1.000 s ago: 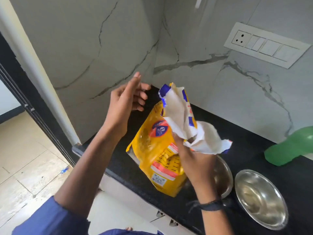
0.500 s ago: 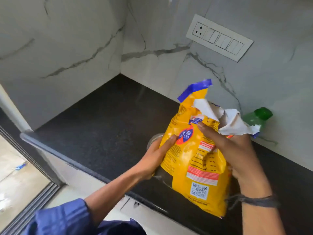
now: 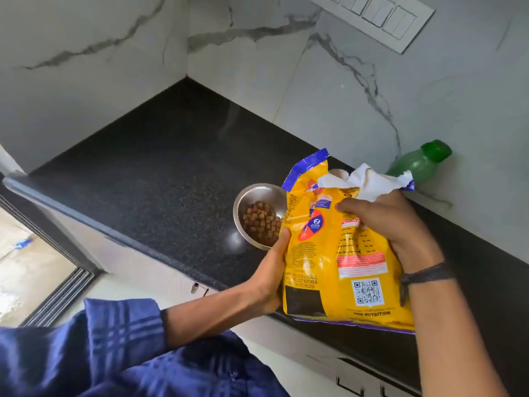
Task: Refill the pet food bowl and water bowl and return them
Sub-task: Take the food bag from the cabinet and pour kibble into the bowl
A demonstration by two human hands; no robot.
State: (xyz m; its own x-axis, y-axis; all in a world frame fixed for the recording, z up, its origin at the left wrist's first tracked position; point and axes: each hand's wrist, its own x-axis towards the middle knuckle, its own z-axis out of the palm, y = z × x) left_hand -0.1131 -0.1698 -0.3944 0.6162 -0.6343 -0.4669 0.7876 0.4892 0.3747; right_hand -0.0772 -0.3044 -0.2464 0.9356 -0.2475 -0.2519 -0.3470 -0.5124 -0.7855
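A yellow pet food bag (image 3: 337,253) with a torn white-lined top is held over the black counter (image 3: 160,167). My left hand (image 3: 272,270) grips its lower left side. Near the torn opening, my right hand (image 3: 392,224) holds the bag from the right. Just left of the bag, a steel bowl (image 3: 252,202) sits on the counter with brown kibble (image 3: 262,222) in it; the bag hides its right rim. The second steel bowl is hidden.
A green bottle (image 3: 420,161) lies on its side behind the bag against the marble wall. A switch panel (image 3: 380,15) is on the wall above. The counter's front edge (image 3: 94,222) runs diagonally, with drawers below and a floor at the left.
My left hand came down from the air and took the bag's side. The bag shifted right, uncovering the bowl with kibble. The view swung toward the counter corner.
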